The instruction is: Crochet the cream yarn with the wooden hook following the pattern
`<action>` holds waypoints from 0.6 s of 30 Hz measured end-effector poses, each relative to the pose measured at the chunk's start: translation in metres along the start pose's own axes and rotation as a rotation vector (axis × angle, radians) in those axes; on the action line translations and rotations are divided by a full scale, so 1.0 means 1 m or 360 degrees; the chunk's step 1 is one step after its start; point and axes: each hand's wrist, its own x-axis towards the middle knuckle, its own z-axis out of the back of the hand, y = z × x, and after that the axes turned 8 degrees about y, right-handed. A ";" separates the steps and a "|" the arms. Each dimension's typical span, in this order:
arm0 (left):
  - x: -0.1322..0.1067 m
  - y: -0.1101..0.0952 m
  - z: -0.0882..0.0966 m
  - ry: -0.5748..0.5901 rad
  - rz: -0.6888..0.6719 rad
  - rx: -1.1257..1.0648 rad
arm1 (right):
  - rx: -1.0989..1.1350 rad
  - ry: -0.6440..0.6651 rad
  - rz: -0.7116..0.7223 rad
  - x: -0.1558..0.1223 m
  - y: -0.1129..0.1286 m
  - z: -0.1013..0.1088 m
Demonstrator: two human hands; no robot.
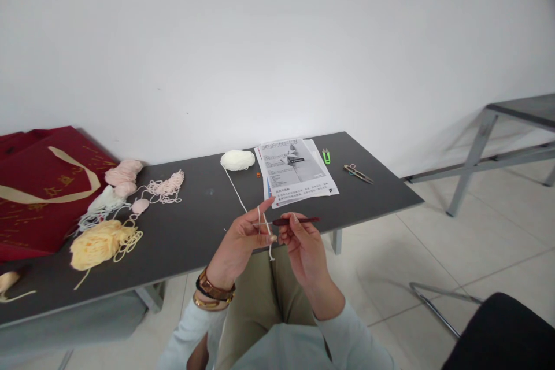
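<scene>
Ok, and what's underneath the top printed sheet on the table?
Under the top sheet, other paper shows along its left and right edges, with the dark table beneath. How many sheets there are, and what their covered parts show, can't be seen.

Dark table (186,240), busiest at the left
Toward the left lie a red bag (30,202), pink yarn (124,176), pale yarn (105,201) and yellow yarn (97,245); near the back a white ball of yarn (237,160) sits beside a small orange piece (258,174) and overlapping printed sheets (290,176), with green snips (326,157) and metal scissors (358,174) farther right
</scene>
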 end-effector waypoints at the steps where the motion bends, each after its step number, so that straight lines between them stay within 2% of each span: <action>1: 0.000 0.001 0.000 -0.0001 0.0004 0.0014 | -0.0012 0.0006 0.0006 0.000 0.000 0.000; 10: -0.004 -0.004 0.001 -0.0055 -0.0004 0.0347 | 0.0023 0.0021 -0.0016 -0.001 0.000 -0.002; 14: -0.003 -0.008 -0.002 -0.0199 -0.0129 0.0578 | 0.0036 0.0013 -0.0016 -0.001 -0.001 -0.002; 18: -0.001 -0.004 -0.006 -0.0332 -0.0171 0.0611 | 0.0000 -0.0007 -0.0017 -0.002 -0.001 -0.001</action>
